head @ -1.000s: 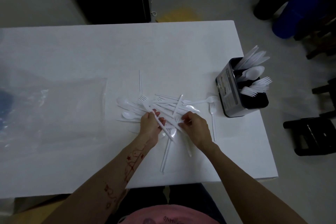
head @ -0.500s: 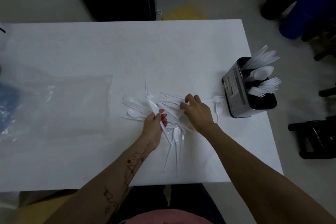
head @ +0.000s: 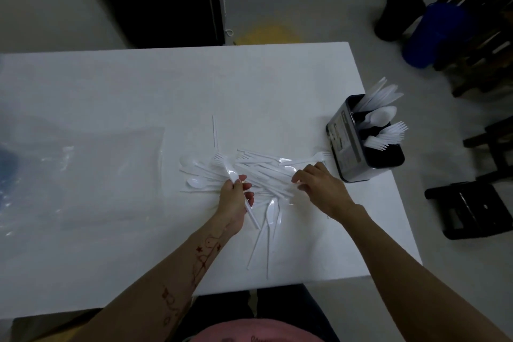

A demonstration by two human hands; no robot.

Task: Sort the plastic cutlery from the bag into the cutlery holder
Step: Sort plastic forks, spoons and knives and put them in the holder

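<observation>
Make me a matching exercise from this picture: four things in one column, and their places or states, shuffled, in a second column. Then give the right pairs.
Things:
1. cutlery holder
2. plastic bag
3. left hand
4. loose cutlery pile

Places or states:
A. lies flat on the left part of the table
B. grips a piece of white cutlery
C. stands near the table's right edge, with knives, spoons and forks upright in it
D. is spread on the table between the bag and the holder

Pairs: 1-C, 2-A, 3-B, 4-D
</observation>
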